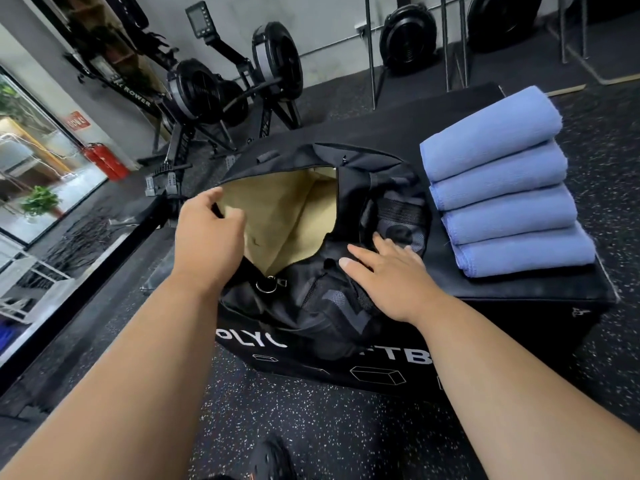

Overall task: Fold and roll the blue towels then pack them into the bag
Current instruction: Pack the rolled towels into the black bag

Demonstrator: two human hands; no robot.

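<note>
Your left hand [211, 233] grips the near edge of the black bag [311, 296], its fingers [231, 216] curled over the rim so the tan lining shows. Your right hand [388, 278] lies flat on the bag's mesh side, fingers straight and spread. Four rolled blue towels [502, 183] sit in a row on the black box [540, 289], just beside the bag.
</note>
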